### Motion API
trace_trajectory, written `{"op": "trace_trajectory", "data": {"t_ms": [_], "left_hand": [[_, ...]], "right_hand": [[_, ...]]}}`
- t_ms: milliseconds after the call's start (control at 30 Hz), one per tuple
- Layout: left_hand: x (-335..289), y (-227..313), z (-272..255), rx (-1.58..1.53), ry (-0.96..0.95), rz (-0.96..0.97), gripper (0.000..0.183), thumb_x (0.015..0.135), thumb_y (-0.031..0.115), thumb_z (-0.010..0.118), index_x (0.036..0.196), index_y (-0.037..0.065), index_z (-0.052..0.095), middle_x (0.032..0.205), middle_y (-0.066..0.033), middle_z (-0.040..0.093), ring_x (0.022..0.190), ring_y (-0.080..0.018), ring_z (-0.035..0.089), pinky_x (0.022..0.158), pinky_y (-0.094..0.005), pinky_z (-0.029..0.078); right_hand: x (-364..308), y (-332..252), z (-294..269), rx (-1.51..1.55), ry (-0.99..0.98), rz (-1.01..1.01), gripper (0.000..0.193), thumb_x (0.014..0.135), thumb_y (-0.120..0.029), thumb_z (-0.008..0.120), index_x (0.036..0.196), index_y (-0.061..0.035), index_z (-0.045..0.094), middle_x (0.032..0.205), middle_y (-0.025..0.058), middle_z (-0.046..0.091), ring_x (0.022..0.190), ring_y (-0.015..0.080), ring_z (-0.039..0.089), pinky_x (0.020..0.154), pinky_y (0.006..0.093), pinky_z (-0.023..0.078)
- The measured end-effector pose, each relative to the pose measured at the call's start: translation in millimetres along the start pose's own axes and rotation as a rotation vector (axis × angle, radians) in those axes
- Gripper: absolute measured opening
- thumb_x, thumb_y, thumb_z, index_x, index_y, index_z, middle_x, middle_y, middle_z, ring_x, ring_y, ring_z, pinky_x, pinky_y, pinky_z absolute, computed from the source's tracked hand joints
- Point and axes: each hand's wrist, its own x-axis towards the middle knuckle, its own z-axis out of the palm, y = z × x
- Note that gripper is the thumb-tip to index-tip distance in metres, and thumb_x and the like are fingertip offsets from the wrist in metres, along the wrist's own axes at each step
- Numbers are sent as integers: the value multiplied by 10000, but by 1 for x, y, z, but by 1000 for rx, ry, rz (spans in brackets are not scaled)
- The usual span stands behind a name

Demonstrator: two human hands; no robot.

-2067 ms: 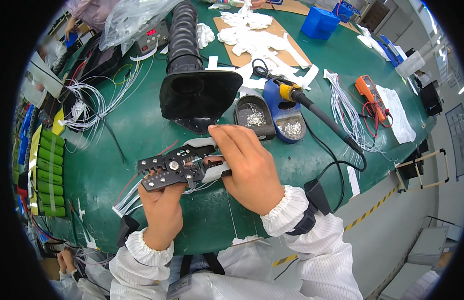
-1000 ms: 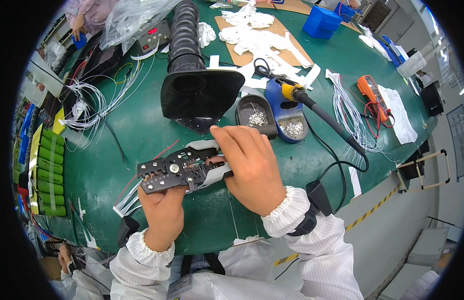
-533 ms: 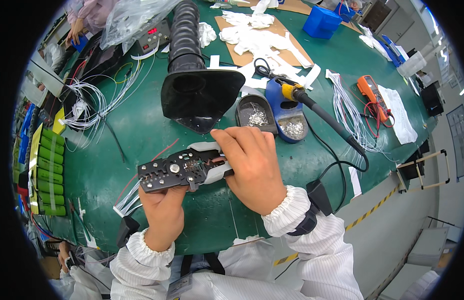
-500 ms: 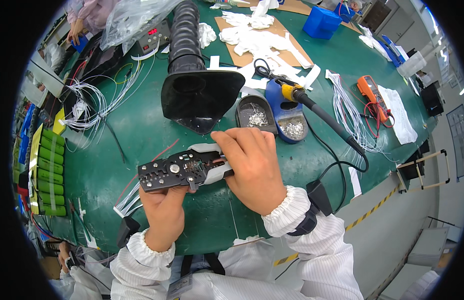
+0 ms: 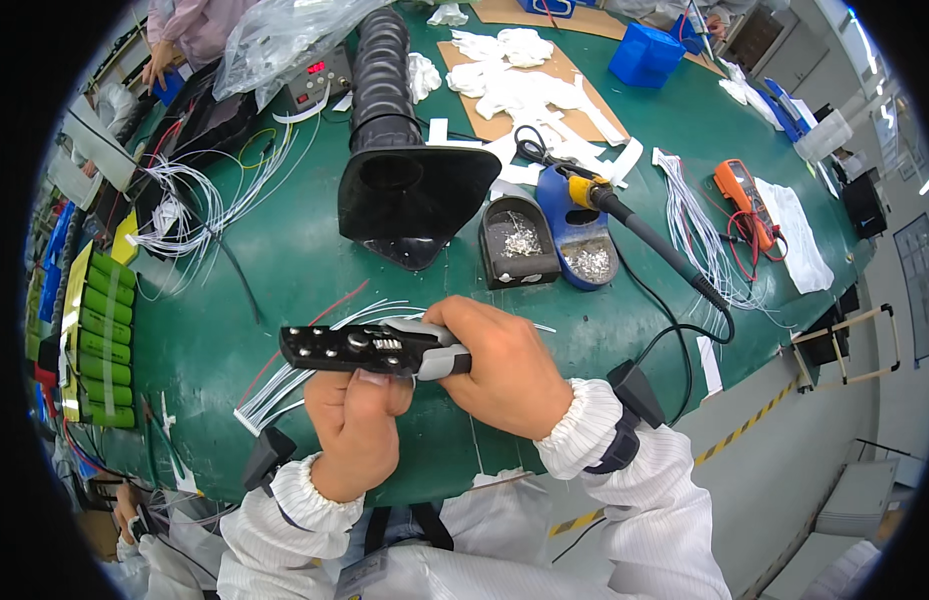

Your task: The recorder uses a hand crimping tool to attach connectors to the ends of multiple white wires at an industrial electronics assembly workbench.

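Observation:
My right hand [image 5: 504,370] grips the grey handles of a black wire stripper [image 5: 359,350], held level above the green table [image 5: 284,270] with its jaws pointing left. My left hand [image 5: 356,430] sits just under the tool, thumb pressed up against its middle, fingers closed; a thin wire seems pinched there but is too small to tell. A bundle of white wires [image 5: 284,385] with one red wire lies on the table below the tool.
A black ribbed fume-extractor hose and hood [image 5: 404,190] stands behind the hands. A soldering iron in a blue stand [image 5: 584,230] and a black tray [image 5: 519,245] sit to its right. Loose white wires [image 5: 699,230], an orange multimeter [image 5: 744,195] and green cells [image 5: 99,340] lie around. Another person [image 5: 189,30] works far left.
The stripper's jaws, spread wide two seconds ago, have closed and the tool has levelled out. Both hands stay in about the same place.

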Motion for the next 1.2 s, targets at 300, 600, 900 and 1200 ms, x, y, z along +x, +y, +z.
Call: {"op": "trace_trajectory", "data": {"t_ms": [300,600,900,1200], "left_hand": [[-5,-2,-3,386,-352,-42,286,986,112,542,727,18,465,583,-7,378,515,-94,353,473,-298,309],[-10,22,11,881,-794,371,639,806,489,793,1232,35,650,1183,-123,652,1173,-349,596,990,-465,479],[27,43,-57,1265,-281,232,134,849,90,720,958,15,701,891,-116,697,846,-320,635,788,-398,492],[7,23,-63,1389,-448,213,496,741,262,829,1167,70,663,1200,-97,560,1128,-311,483,980,-466,358]], "right_hand": [[12,0,-34,675,336,379,480,985,-498,635,915,-24,604,758,-6,597,656,82,544,600,244,430],[15,14,-25,878,148,684,348,1002,-341,635,1042,3,609,805,48,622,674,152,614,619,289,505],[16,15,-23,880,270,681,366,999,-356,640,893,-8,599,772,52,614,655,135,607,609,303,516],[15,21,-16,864,283,703,333,998,-324,642,990,5,595,803,57,623,677,145,618,623,307,526]]}}
